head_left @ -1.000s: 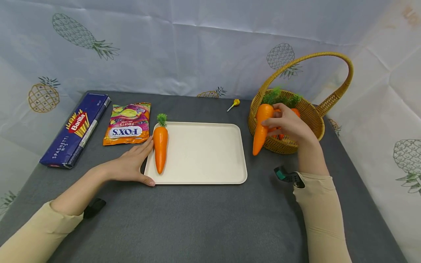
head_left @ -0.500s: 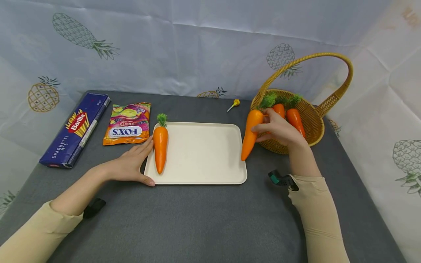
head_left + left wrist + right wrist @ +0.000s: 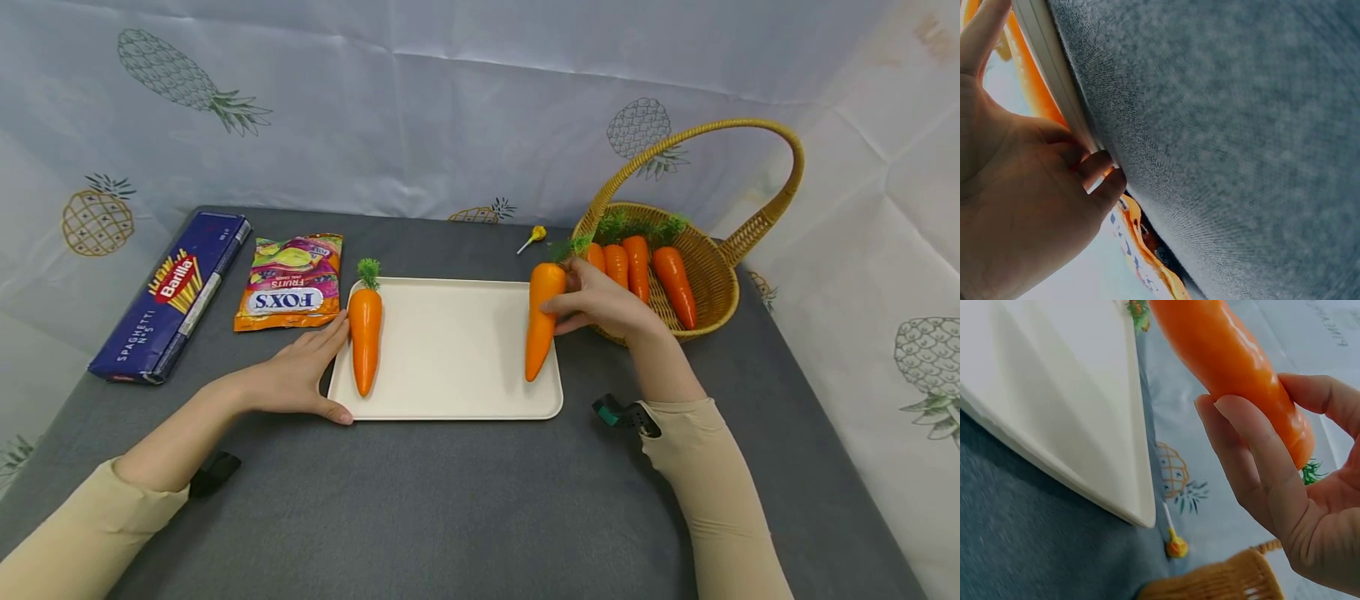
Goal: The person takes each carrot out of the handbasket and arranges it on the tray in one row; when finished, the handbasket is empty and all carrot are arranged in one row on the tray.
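Observation:
My right hand [image 3: 603, 300] holds a toy carrot [image 3: 543, 321] between thumb and fingers, over the right end of the cream tray [image 3: 450, 350]. In the right wrist view the carrot [image 3: 1229, 362] is pinched near its thick, leafy end. A second carrot [image 3: 366, 342] lies along the tray's left side, its green top over the far rim. My left hand [image 3: 300, 375] rests with spread fingers against the tray's left edge; the left wrist view has its fingertips right at the rim [image 3: 1054, 69]. Several more carrots [image 3: 637, 265] lie in the wicker basket [image 3: 712, 275].
A blue spaghetti pack [image 3: 172, 296] and a candy bag [image 3: 290, 282] lie left of the tray. A yellow lollipop [image 3: 536, 236] is behind the tray's right corner. The basket's tall handle [image 3: 787, 158] arches up at the right. A patterned cloth hangs behind the table.
My right hand has brought the carrot left, from over the basket to over the tray's right end, uncovering the carrots in the basket. The left hand stays in place.

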Demonstrator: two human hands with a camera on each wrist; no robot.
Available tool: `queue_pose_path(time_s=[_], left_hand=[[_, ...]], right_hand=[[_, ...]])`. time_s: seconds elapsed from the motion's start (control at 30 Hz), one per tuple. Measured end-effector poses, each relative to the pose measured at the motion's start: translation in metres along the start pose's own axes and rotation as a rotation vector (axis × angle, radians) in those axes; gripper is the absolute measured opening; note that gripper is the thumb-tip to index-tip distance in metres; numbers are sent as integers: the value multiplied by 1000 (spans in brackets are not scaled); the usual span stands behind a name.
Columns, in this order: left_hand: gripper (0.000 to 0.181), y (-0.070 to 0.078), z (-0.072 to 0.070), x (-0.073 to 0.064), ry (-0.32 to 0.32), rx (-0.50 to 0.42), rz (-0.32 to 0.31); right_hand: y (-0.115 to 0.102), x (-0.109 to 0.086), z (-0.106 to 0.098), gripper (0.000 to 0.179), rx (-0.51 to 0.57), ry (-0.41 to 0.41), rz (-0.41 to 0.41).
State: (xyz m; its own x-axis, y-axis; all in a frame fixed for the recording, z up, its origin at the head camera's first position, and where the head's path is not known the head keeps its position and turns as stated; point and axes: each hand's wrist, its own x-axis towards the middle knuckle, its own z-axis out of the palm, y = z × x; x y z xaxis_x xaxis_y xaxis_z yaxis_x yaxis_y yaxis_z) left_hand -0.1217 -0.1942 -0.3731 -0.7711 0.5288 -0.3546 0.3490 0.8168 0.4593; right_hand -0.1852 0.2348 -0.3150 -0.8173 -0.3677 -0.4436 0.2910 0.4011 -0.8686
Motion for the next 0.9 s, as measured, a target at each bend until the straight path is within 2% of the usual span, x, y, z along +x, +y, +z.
queue_pose_path(time_s=[0.13,0.33,0.9], left_hand=[[136,0,0,0,1,0,3],[136,0,0,-1,1,-3,-1],[136,0,-1,0,-4,3,1]], right_hand=[[1,7,7,79,-11,-10,-7],[0,14,18,72,-13,-17,-16],[-8,31,52,70,10,-59,-36]])
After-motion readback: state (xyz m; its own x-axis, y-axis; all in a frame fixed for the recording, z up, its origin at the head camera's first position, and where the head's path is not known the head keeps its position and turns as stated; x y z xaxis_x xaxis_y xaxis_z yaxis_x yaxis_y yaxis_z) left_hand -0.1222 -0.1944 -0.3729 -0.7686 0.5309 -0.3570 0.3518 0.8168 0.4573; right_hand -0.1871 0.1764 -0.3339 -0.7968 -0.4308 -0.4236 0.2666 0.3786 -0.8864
